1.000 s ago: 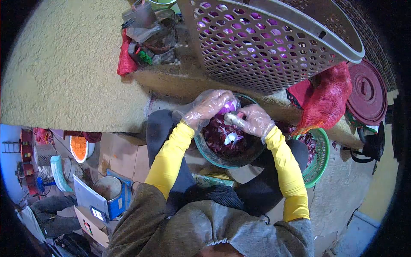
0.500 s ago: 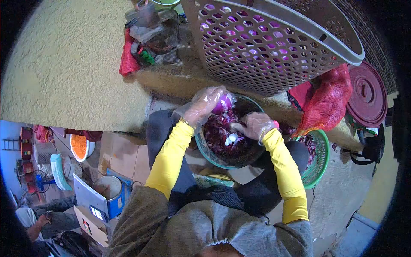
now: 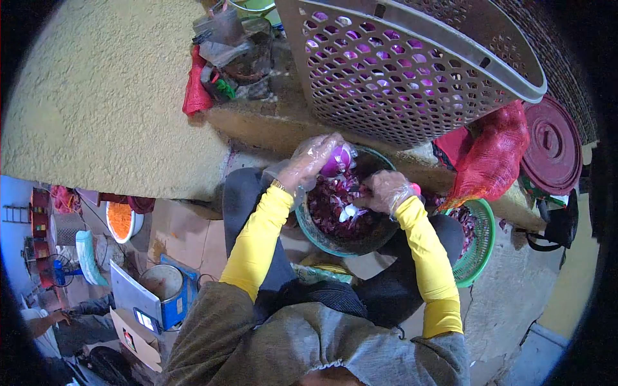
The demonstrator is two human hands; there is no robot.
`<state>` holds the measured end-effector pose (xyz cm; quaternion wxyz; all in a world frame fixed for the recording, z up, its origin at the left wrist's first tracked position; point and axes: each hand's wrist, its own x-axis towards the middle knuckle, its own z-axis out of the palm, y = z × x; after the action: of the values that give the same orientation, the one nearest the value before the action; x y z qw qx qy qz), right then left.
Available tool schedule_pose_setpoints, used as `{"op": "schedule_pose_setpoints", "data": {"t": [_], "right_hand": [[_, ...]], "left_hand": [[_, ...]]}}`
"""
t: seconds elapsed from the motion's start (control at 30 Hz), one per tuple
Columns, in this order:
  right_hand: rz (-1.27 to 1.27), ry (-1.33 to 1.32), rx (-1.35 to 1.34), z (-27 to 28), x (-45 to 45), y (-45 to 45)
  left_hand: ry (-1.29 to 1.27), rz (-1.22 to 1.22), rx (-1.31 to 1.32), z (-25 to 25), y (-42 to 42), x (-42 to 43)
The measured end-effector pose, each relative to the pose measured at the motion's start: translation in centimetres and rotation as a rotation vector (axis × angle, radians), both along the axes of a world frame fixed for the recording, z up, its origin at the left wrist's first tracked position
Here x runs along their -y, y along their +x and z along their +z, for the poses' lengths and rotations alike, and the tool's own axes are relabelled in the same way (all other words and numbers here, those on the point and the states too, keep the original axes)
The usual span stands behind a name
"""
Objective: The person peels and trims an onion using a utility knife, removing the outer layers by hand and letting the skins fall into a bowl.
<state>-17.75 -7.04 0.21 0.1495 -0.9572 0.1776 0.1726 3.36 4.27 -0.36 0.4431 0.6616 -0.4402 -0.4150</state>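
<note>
My left hand (image 3: 313, 159), in a clear plastic glove, is closed around a purple onion (image 3: 337, 161) over the far left side of a green-rimmed basin (image 3: 314, 239). Across from it, my gloved right hand (image 3: 387, 192) is curled shut. A pink handle end of a tool (image 3: 416, 188) sticks out at the heel of that hand; the tool's other end is hidden by my fingers. Dark red and purple onion skins (image 3: 335, 209) fill much of the basin below both hands. Among them lies a white piece (image 3: 349, 212) close to my right fingers.
A large perforated crate (image 3: 386, 83) of purple onions stands on the ledge ahead. To the right are a red mesh sack (image 3: 492, 154), a maroon lid (image 3: 551, 145) and a green basket (image 3: 487, 248) with onion skins. At left sit a blue scale (image 3: 179, 299) and a bowl of orange food (image 3: 122, 222).
My right fingers have curled in and tilted slightly over the basin. My left hand still grips the onion, which has turned or shifted a little. At lower left, another person's arm has moved.
</note>
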Motion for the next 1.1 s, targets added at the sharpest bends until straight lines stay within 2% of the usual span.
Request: {"op": "schedule_pose_setpoints", "data": {"t": [0.03, 0.07, 0.13, 0.17, 0.23, 0.27, 0.33, 0.4, 0.43, 0.5, 0.53, 0.57, 0.63, 0.67, 0.73, 0.77, 0.8, 0.9, 0.97, 1.0, 1.07, 1.1], "right_hand": [[0.001, -0.002, 0.003, 0.4, -0.1, 0.2], [-0.012, 0.008, -0.061, 0.9, -0.3, 0.4], [-0.023, 0.017, -0.122, 1.1, -0.4, 0.6], [-0.042, 0.019, -0.093, 0.5, -0.5, 0.4], [-0.060, 0.017, -0.061, -0.4, -0.9, 0.2], [-0.097, 0.051, -0.024, -0.8, -1.1, 0.1], [-0.131, 0.081, 0.019, -1.6, -1.4, 0.1], [-0.204, 0.192, 0.013, -2.2, -1.6, 0.3], [-0.164, 0.185, -0.045, -2.1, -1.6, 0.6], [-0.084, 0.151, -0.056, -6.2, -1.0, 0.4], [0.001, 0.123, -0.072, -5.8, -1.2, 0.7], [-0.068, 0.196, -0.141, -5.4, -1.3, 0.7], [-0.030, 0.193, -0.205, -5.9, -1.0, 0.7], [0.010, 0.194, -0.270, -6.3, -1.0, 0.7], [-0.022, 0.202, -0.247, -6.4, -1.1, 0.7], [-0.052, 0.210, -0.229, -6.3, -1.2, 0.8], [-0.082, 0.218, -0.211, -6.2, -1.2, 0.8], [-0.128, 0.220, -0.210, -5.4, -1.4, 0.6], [-0.119, 0.216, -0.206, -5.4, -1.4, 0.7], [-0.113, 0.215, -0.208, -5.5, -1.3, 0.7], [-0.110, 0.227, -0.262, -5.7, -1.3, 0.8], [-0.123, 0.246, -0.244, -5.6, -1.4, 0.7]], "left_hand": [[0.017, 0.017, -0.187, -1.3, 0.2, 0.2], [0.015, 0.019, -0.185, -2.6, 0.1, 0.1], [-0.140, 0.102, -0.547, -3.4, -0.7, -0.3], [-0.142, 0.102, -0.545, -3.7, -0.7, -0.5], [-0.133, 0.064, -0.850, -1.0, -1.4, -0.8], [-0.136, 0.063, -0.847, 0.6, -2.2, -1.1], [-0.278, 0.115, -1.098, 3.9, -3.9, -1.7], [-0.229, 0.016, -1.115, 5.0, -3.7, -2.4], [-0.333, 0.008, -1.066, 6.0, -4.4, -3.0], [-0.520, 0.006, -1.023, 7.3, -5.6, -3.5], [-0.522, 0.002, -1.022, 8.9, -5.9, -3.6], [-0.619, 0.029, -0.973, 10.7, -6.2, -3.8], [-0.782, 0.143, -0.885, 14.9, -7.1, -3.7], [-0.931, 0.150, -0.724, 15.7, -6.5, -2.8], [-1.170, 0.147, -0.499, 19.2, -4.8, -1.2], [-1.298, 0.179, -0.479, 20.9, -4.4, -0.5], [-1.301, 0.174, -0.478, 22.6, -3.9, 0.6], [-1.474, 0.218, 0.051, 28.0, -1.7, 4.9], [-1.556, 0.248, 0.419, 29.8, -0.6, 6.5], [-1.557, 0.248, 0.420, 30.0, -0.3, 6.8], [-1.290, 0.651, 1.160, 29.9, 0.3, 6.9], [-1.289, 0.653, 1.159, 29.4, 0.3, 6.6]]}}
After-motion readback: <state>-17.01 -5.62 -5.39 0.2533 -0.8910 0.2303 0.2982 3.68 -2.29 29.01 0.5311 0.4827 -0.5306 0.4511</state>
